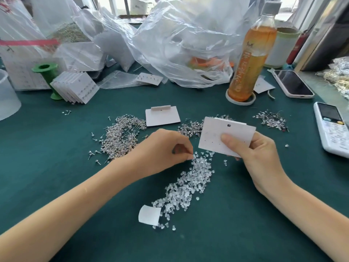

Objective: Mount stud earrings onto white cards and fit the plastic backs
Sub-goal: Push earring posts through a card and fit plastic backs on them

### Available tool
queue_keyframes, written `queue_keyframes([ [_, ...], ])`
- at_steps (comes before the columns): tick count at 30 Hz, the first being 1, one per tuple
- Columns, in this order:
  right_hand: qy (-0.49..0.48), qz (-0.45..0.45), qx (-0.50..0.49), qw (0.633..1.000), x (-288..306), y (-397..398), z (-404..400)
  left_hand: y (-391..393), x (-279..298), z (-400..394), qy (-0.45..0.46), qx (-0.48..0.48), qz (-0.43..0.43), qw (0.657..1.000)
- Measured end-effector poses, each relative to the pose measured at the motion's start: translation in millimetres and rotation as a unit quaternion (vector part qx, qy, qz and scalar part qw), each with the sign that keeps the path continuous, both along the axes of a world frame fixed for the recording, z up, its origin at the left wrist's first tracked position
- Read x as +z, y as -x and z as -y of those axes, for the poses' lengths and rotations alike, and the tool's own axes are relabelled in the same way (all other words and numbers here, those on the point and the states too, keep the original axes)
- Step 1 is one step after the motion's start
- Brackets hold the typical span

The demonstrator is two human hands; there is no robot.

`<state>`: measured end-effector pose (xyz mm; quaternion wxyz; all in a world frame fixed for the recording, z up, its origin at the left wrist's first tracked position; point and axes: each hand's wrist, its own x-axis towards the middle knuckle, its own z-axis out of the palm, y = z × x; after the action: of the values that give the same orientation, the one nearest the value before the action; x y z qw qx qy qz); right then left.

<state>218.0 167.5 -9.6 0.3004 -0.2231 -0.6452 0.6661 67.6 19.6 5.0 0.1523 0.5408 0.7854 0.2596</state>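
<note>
My right hand [258, 154] grips a white card [222, 133] with small holes, thumb on its face, held tilted above the green table. My left hand [164, 150] has its fingers curled, fingertips pinched together at the top of a pile of clear plastic backs [188, 184]; what it pinches is too small to see. Piles of stud earrings lie at the left [120, 137], behind the card [190, 127] and at the right [272, 120]. Another white card [162, 116] lies flat further back.
A stack of filled cards [75, 87] leans on a green spool [47, 72] at back left. Plastic bags [179, 44] crowd the back. A tea bottle [251, 55], a phone [292, 84] and a white handset [332, 127] stand right. A paper scrap [149, 214] lies near me.
</note>
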Motion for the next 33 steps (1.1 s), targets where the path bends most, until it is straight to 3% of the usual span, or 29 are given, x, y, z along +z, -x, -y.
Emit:
queue_keyframes([
  [11, -0.012, -0.017, 0.015, 1.0, -3.4, 1.0, -0.2, -1.2, -7.9, -0.9, -0.038, 0.001, 0.037, 0.999],
  [17, -0.03, -0.017, 0.023, 0.999, -4.6, 1.2, 0.3, -0.6, -13.8, -3.1, -0.043, -0.001, 0.014, 0.999],
  [23, -0.125, -0.025, 0.026, 0.991, -7.5, -3.0, 4.3, 6.1, -13.0, 2.2, -0.08, 0.062, 0.143, 0.985],
  [25, -0.249, -0.042, 0.04, 0.967, -9.6, -4.3, 6.8, 7.2, -8.8, 3.3, -0.095, 0.062, 0.189, 0.975],
  [28, -0.469, -0.079, 0.064, 0.877, -13.6, -4.8, 8.5, 4.1, -0.3, 5.1, -0.101, 0.034, 0.238, 0.965],
  [33, -0.635, -0.119, 0.082, 0.759, -14.7, -7.0, 9.7, -5.6, 7.7, 11.0, -0.053, -0.048, 0.229, 0.971],
])
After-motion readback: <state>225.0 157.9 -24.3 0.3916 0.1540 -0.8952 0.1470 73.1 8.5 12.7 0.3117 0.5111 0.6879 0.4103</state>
